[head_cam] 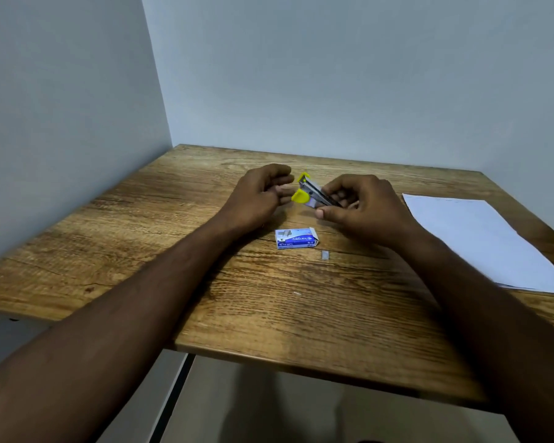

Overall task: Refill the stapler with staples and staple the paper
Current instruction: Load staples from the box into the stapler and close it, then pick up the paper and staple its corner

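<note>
Both forearms reach in from the bottom corners, bare, crossing the near edge of the wooden tabletop (269, 330) toward its middle. Much of the stapler (314, 195) is covered by the right hand (365, 209): only its yellow ends and a stretch of metal body show, tilted, with the yellow parts pointing left; whether its tray is out cannot be made out. That hand grips the stapler between thumb below and fingers above, raised a little off the wood. The left hand (259, 193) is half curled with its palm turned inward, fingertips just beside the yellow end; whether they touch it, or pinch anything, cannot be told.

Nearer than the hands lies a small blue and white staple box (296, 238), one end flap open. Just beside its right near corner sits a short strip of staples (325, 255), and a single loose staple (297, 293) lies closer to the near edge. White paper (483, 244) rests at the right edge, its far side cut off by the frame. Pale walls meet at the tabletop's far left corner.
</note>
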